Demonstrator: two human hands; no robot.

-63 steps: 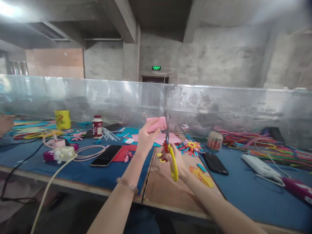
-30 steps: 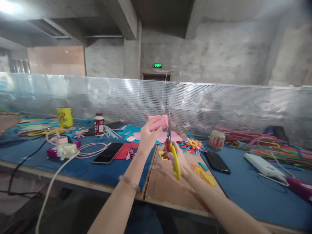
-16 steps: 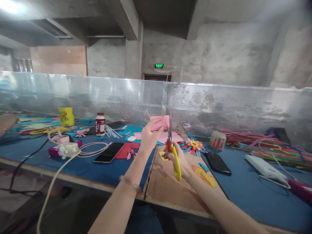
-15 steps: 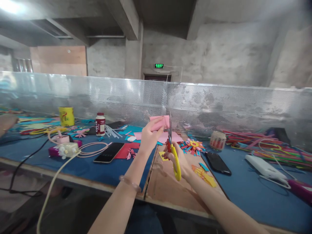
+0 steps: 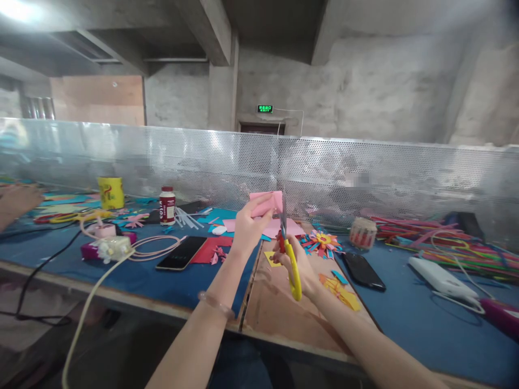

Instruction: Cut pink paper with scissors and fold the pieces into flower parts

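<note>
My left hand (image 5: 248, 229) is raised above the table and pinches a folded pink paper (image 5: 266, 202). My right hand (image 5: 295, 268) grips yellow-handled scissors (image 5: 288, 254), blades pointing up at the paper's right edge. Below the hands lies a bare brown board (image 5: 279, 313) with yellow and blue paper scraps (image 5: 338, 289). A finished paper flower (image 5: 322, 241) lies just right of the scissors.
Two dark phones (image 5: 180, 253) (image 5: 362, 272) lie on the blue table cover. A small bottle (image 5: 167, 206), a yellow tin (image 5: 111, 192), a tape roll (image 5: 360, 233), coloured strips (image 5: 446, 243), a white power bank (image 5: 441, 277) and cables (image 5: 93, 294) surround them. A perforated metal screen (image 5: 365, 173) backs the table. Another person's hand (image 5: 14, 201) shows at far left.
My hands, paper and scissors stay almost still. The other person's hand at far left has reached further into view.
</note>
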